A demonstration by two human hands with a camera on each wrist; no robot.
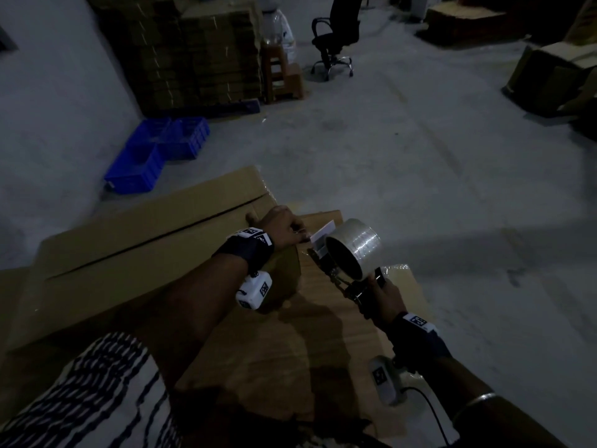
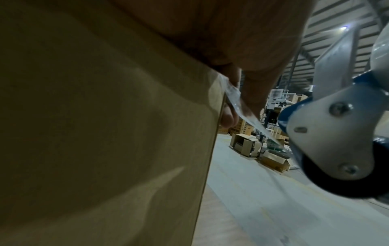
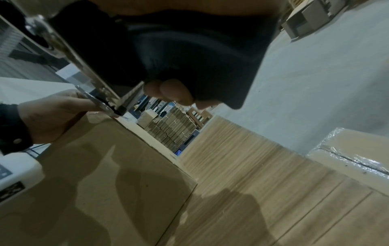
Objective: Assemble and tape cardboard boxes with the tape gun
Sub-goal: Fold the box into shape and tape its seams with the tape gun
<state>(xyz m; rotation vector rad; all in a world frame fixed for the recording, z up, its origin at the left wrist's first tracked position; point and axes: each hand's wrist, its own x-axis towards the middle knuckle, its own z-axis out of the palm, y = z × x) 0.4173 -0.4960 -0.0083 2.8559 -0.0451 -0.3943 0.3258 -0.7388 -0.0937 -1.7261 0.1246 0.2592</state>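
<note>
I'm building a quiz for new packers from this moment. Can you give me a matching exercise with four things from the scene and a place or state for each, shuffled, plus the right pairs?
Things:
1. tape gun
2. left hand
3. blue crates
4. office chair

Places or states:
A. on the floor beside the wall
B. gripped by the right hand at its handle
C. standing far back on the floor, nobody in it
D. at the end corner of the cardboard box, holding the clear tape end

Pairs: 1-B, 2-D, 3-A, 4-C
</note>
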